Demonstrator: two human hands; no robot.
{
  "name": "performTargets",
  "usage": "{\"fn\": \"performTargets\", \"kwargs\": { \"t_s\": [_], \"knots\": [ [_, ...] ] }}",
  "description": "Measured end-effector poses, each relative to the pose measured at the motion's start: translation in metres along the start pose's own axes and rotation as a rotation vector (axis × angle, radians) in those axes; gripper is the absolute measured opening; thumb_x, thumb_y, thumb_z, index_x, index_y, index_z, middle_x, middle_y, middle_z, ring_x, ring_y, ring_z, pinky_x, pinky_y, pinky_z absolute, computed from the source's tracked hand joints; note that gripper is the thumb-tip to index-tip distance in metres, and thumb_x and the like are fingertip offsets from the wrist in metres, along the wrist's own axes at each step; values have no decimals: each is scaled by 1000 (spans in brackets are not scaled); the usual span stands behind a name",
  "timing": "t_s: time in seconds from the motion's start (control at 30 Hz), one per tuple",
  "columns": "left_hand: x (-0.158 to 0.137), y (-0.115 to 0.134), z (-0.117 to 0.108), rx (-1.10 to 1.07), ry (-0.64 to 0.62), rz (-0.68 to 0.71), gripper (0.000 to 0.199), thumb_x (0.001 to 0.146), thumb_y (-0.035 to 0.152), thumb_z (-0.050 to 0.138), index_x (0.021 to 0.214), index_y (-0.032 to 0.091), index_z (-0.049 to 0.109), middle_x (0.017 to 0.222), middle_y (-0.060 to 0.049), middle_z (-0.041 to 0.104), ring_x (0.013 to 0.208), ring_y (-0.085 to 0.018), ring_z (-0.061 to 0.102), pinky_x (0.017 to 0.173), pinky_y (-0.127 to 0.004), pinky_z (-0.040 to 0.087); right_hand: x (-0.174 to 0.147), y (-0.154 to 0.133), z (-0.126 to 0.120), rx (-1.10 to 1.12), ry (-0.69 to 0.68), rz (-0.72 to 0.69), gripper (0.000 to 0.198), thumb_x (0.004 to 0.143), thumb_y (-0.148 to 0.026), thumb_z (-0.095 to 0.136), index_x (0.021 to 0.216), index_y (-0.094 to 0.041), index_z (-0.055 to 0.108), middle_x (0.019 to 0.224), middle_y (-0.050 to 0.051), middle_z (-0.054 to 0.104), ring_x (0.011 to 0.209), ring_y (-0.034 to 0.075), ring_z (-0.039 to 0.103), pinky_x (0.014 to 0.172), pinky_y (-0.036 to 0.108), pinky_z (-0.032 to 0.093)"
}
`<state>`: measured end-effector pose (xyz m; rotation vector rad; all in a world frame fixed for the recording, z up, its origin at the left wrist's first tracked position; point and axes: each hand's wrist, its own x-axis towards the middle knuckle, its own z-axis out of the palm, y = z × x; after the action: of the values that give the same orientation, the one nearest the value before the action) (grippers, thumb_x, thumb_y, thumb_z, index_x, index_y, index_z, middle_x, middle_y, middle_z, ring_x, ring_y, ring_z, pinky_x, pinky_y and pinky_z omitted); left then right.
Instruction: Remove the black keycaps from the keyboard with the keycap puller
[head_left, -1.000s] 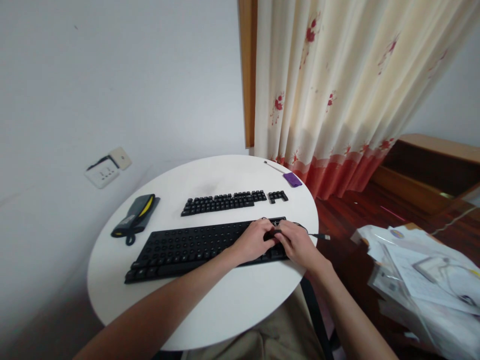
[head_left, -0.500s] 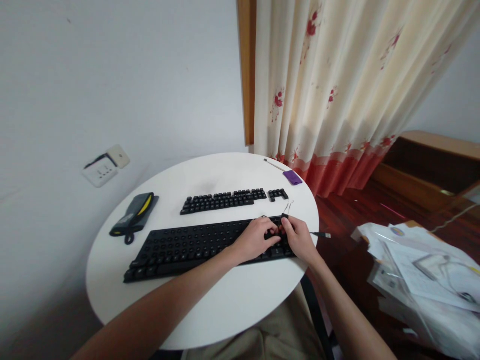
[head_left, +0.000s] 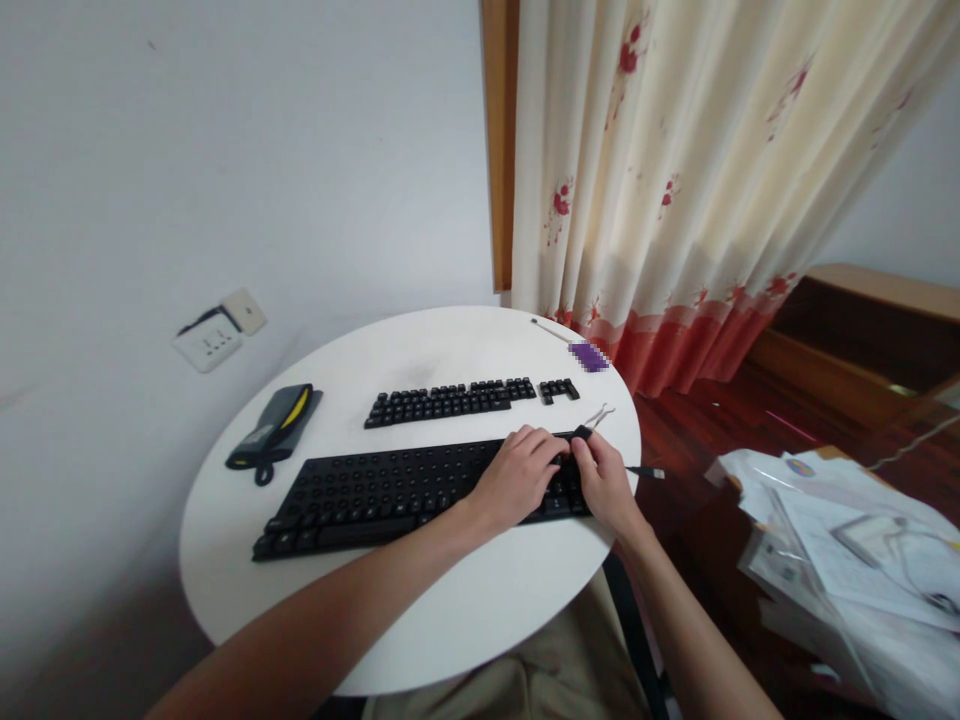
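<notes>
A black keyboard [head_left: 390, 495] with most of its keycaps off lies across the table. Over its right end, my right hand [head_left: 606, 478] is closed on a keycap puller [head_left: 584, 432], whose bent wire ends point up and away from me. Just left of it, my left hand [head_left: 521, 470] rests on the keyboard with fingers curled toward the puller; its fingertips are partly hidden, so what they pinch cannot be made out. Beyond the keyboard, loose black keycaps [head_left: 450, 400] lie in rows, with a smaller group of keycaps [head_left: 559, 389] at their right.
On the round white table [head_left: 480, 610], a dark pouch with yellow trim [head_left: 276, 425] lies at left. A thin brush [head_left: 551, 329] and a purple item [head_left: 589, 357] lie at the far right. A USB plug [head_left: 649, 472] juts past the right edge. Papers and plastic bags [head_left: 840, 560] are at right.
The puller in my right hand has tilted, its wires now leaning further right. My left hand has rolled over, its back turned more upward. The view has shifted slightly.
</notes>
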<state>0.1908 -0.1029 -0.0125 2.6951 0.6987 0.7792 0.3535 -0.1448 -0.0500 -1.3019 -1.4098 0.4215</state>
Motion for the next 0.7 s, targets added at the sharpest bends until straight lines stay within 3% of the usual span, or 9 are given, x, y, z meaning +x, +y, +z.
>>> {"fn": "performTargets", "kwargs": {
  "t_s": [0.13, 0.27, 0.47, 0.7],
  "knots": [
    [1, 7, 1, 205, -22, 21, 18, 94, 15, 53, 111, 20, 60, 109, -7, 60, 106, -25, 51, 91, -41, 42, 0, -1, -1, -20, 32, -11, 28, 99, -35, 43, 76, -20, 51, 69, 0, 56, 65, 17, 48, 62, 28, 38],
    [1, 10, 3, 256, -20, 28, 18, 93, 19, 59, 111, 19, 60, 112, -8, 60, 106, -25, 51, 89, -41, 42, 0, -3, -2, -13, 33, -14, 29, 98, -34, 45, 74, -20, 51, 68, 0, 55, 64, 16, 48, 60, 27, 37],
    [1, 5, 4, 112, -3, 61, 13, 93, 22, 59, 105, 21, 66, 111, -6, 63, 109, -24, 52, 92, -41, 40, 2, -4, -2, 39, 31, 27, 32, 98, -36, 45, 70, -20, 48, 63, -2, 50, 60, 15, 45, 55, 26, 34],
    [4, 4, 0, -123, 68, -52, 9, 85, 25, 72, 93, 24, 71, 104, -3, 66, 104, -22, 55, 95, -40, 41, 3, 0, -3, 92, 18, 89, 33, 97, -38, 47, 70, -19, 52, 63, -1, 53, 59, 15, 48, 54, 26, 36]
  ]
}}
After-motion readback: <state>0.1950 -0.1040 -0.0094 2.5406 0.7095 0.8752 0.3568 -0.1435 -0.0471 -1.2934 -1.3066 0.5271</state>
